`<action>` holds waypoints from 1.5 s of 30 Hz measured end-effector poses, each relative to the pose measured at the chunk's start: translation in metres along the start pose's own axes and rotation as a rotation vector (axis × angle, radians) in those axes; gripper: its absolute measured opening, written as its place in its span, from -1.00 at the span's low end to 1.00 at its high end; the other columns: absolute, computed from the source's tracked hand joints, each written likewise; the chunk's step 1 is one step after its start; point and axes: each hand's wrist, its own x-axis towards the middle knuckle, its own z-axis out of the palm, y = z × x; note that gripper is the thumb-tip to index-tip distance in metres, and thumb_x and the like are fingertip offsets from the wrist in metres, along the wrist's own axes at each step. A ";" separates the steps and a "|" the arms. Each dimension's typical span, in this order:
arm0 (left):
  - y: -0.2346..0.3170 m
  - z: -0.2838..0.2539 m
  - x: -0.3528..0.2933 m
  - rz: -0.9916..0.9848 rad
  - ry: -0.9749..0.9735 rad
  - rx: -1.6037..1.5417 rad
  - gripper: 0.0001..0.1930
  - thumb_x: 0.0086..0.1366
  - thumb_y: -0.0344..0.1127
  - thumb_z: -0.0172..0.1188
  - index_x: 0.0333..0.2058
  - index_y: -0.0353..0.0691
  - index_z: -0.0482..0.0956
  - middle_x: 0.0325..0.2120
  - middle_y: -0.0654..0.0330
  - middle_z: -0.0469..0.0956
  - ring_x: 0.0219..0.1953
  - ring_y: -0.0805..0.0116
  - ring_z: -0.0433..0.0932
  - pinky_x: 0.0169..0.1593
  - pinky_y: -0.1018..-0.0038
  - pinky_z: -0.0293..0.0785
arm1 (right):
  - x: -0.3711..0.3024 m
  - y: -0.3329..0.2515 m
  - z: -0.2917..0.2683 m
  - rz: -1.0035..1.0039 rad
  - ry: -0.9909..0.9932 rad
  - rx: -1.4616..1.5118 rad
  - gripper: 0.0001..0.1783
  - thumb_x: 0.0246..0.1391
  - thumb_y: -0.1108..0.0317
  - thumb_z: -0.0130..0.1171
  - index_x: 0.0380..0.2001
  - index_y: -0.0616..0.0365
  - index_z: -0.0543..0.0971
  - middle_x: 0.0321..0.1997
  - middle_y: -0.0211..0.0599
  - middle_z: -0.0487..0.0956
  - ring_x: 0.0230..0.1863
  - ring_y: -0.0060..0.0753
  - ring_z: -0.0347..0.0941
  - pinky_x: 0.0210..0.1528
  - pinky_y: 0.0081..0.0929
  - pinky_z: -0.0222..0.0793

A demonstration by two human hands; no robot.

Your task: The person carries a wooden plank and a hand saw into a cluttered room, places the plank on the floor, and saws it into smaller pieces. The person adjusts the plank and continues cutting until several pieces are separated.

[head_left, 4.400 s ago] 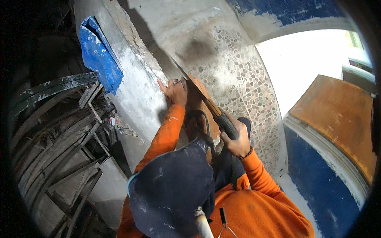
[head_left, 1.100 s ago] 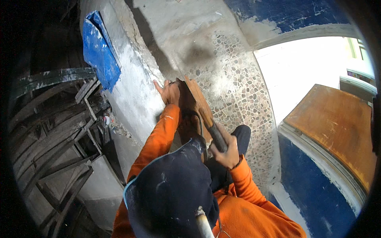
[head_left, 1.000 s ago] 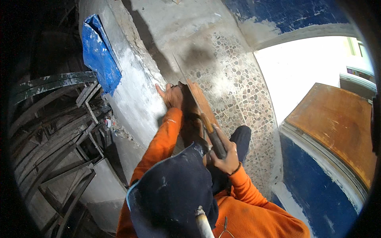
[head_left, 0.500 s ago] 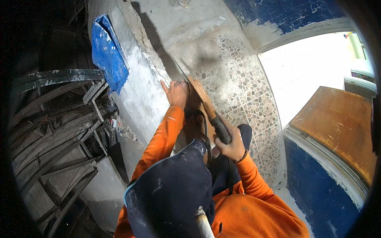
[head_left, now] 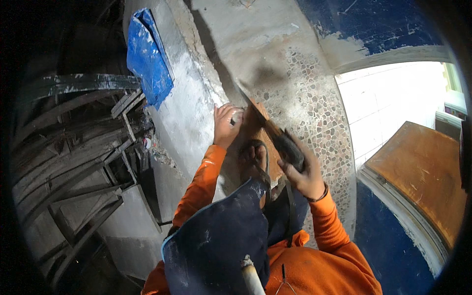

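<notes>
My right hand (head_left: 306, 172) is wrapped round the black handle of a long-bladed knife (head_left: 255, 109). Its dark blade tapers and points up and to the left, over a brown wooden board (head_left: 276, 158). At the ledge's edge, my left hand (head_left: 227, 127) has its fingers bent, near the far end of the board. Something small and pale shows at those fingers; what it is cannot be made out. Close to the board, between my hands, is my sandaled foot (head_left: 255, 155).
A whitened concrete ledge (head_left: 189, 110) runs along the left, with a blue plastic sheet (head_left: 147, 61) on it. Dark metal frames (head_left: 83, 162) fill the far left. Pebble-patterned flooring (head_left: 324, 115) lies right, beside a brown wooden panel (head_left: 418, 167). A cigarette (head_left: 250, 276) shows at the bottom.
My right hand and the knife have moved right and slightly down, baring more of the board and foot. My left hand's index finger is no longer pointing out. The whole view has shifted.
</notes>
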 end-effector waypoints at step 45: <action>-0.004 0.076 0.018 -0.200 0.241 0.561 -0.53 0.35 -0.48 -0.01 0.22 -0.09 0.26 0.32 0.11 0.12 0.42 -0.09 -0.03 0.43 -0.09 -0.19 | -0.067 0.077 0.035 0.066 0.171 -0.179 -0.21 -0.17 0.51 0.13 0.27 0.27 0.34 0.11 0.08 0.54 0.02 -0.20 0.59 0.09 -0.42 0.41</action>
